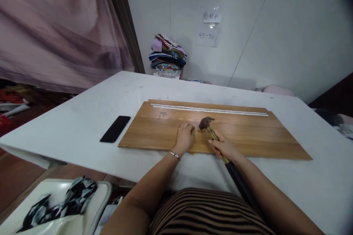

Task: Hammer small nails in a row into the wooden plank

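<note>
My right hand (224,146) is wrapped around the yellow and black handle of a claw hammer (206,122). Its rusty head is just above the wooden board (259,136), to the right of my left hand (185,136). That left hand rests on the board near its front edge, fingers curled and pinched together; whatever sits between the fingertips is too small to make out. Several small nails (163,114) lie loose on the board's left part. Two white measuring strips (209,110) run along its back edge.
A black phone (115,129) lies left of the board on the white table (93,106). Folded clothes (167,58) are stacked at the back against the wall, below paper signs (211,17). A chair (102,194) with patterned cloth stands at the lower left.
</note>
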`<state>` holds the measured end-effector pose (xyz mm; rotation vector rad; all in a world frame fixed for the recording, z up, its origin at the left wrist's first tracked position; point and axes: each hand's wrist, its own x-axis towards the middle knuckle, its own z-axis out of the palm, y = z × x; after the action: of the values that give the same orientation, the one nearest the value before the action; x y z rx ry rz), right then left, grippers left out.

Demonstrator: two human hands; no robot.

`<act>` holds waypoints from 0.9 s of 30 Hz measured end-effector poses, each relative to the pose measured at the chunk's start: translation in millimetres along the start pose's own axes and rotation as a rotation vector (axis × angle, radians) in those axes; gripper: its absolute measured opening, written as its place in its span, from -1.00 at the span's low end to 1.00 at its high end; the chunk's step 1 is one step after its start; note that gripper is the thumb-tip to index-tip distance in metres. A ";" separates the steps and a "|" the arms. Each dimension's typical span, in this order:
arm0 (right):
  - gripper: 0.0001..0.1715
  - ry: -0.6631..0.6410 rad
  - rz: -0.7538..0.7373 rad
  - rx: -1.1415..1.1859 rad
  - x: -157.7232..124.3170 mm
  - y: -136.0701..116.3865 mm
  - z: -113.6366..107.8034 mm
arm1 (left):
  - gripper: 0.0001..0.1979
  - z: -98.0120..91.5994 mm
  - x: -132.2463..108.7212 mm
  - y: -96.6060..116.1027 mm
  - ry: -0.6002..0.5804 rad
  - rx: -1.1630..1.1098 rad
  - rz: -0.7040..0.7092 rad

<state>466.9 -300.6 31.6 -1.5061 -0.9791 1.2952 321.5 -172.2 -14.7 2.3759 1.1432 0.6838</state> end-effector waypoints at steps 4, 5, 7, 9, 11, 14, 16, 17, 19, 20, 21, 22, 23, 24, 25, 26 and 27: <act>0.04 -0.004 0.002 -0.004 2.8 2.3 -0.1 | -0.84 0.9 -0.1 -0.6 0.011 -0.006 0.012; 0.02 -0.003 -0.003 -0.011 2.9 2.1 -0.3 | -0.84 0.9 0.0 -0.7 0.014 -0.011 0.016; 0.00 -0.001 -0.014 -0.014 2.5 1.1 -0.6 | -0.84 1.0 -0.1 -0.8 0.018 -0.020 0.019; -0.02 0.002 -0.026 -0.006 1.8 0.1 -0.9 | -0.84 1.0 -0.1 -0.6 0.011 -0.021 0.009; -0.02 0.003 -0.028 0.000 1.5 -0.1 -0.9 | -0.84 1.0 -0.2 -0.2 0.003 -0.016 -0.001; 0.02 -0.007 -0.014 0.012 2.7 1.5 -0.7 | -0.84 1.0 -0.3 0.7 0.004 -0.015 -0.009; 0.04 -0.012 -0.001 0.013 3.8 2.9 -0.5 | -0.84 0.6 -0.3 1.2 0.008 -0.017 -0.008; 0.04 -0.011 0.001 0.009 4.2 3.4 -0.4 | -0.84 0.2 -0.3 1.4 0.007 -0.017 -0.005; 0.02 -0.010 0.003 -0.002 4.5 3.8 -0.5 | -0.83 -0.6 -0.3 1.5 0.003 -0.017 0.000; 0.01 -0.009 0.002 -0.001 4.4 3.8 -0.5 | -0.83 -0.9 -0.4 1.5 0.001 -0.016 0.001; 0.00 -0.008 0.001 0.004 4.3 3.6 -0.6 | -0.83 -1.2 -0.4 1.4 0.000 -0.016 0.002; -0.01 -0.007 0.001 0.011 4.1 3.3 -0.7 | -0.83 -1.4 -0.4 1.2 -0.001 -0.016 0.004; -0.01 -0.005 -0.001 0.017 4.1 3.0 -0.7 | -0.84 -1.5 -0.4 1.1 -0.002 -0.018 0.006; -0.02 -0.004 -0.002 0.022 4.1 2.6 -0.7 | -0.84 -1.4 -0.4 0.9 -0.002 -0.019 0.007; -0.02 -0.004 -0.002 0.025 4.3 2.2 -0.6 | -0.84 -1.1 -0.3 0.7 -0.002 -0.021 0.006; -0.01 -0.008 -0.001 0.024 4.6 1.7 -0.4 | -0.84 -0.8 -0.3 0.4 -0.001 -0.022 0.005; -0.01 -0.013 -0.001 0.022 5.0 1.3 -0.2 | -0.84 -0.3 -0.1 0.2 0.001 -0.023 0.004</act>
<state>467.8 -296.3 28.9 -1.4817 -0.9709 1.3122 321.4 -172.3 -14.4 2.3600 1.1252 0.6962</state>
